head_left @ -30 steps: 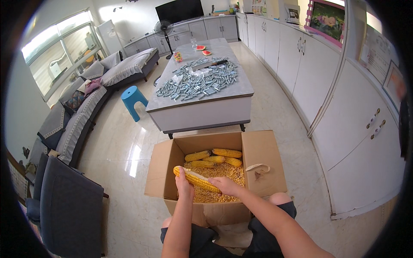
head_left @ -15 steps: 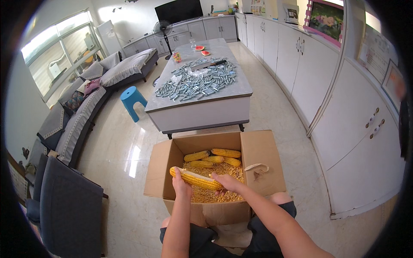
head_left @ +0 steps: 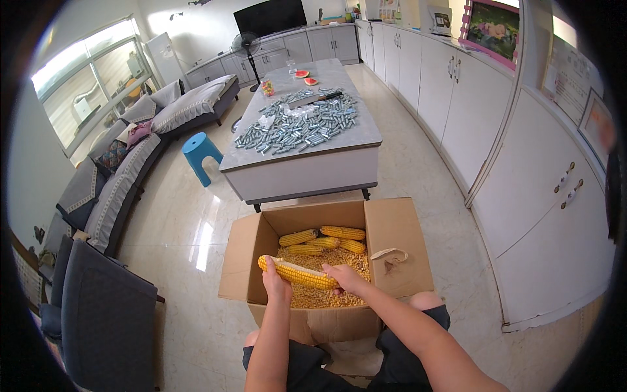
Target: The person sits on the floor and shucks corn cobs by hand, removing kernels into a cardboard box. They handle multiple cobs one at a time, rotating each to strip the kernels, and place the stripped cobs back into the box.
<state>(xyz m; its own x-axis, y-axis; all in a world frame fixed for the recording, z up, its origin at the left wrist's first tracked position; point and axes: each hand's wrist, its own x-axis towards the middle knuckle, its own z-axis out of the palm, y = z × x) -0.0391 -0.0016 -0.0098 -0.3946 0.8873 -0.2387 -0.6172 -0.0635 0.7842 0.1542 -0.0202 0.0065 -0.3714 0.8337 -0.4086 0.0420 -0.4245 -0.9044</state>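
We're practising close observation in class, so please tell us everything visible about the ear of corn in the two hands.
The ear of corn is long and tapering, with tight rows of plump yellow kernels facing the camera and a pale, bare strip along its upper side. It slants down toward the right, over loose kernels in an open cardboard box. The left hand grips its left end, the right hand its right end, partly hiding it.

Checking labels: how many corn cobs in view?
6. One corn cob is held between the left hand and right hand; five cobs lie inside the cardboard box, two at the back, three just nearer. More may be hidden beneath.
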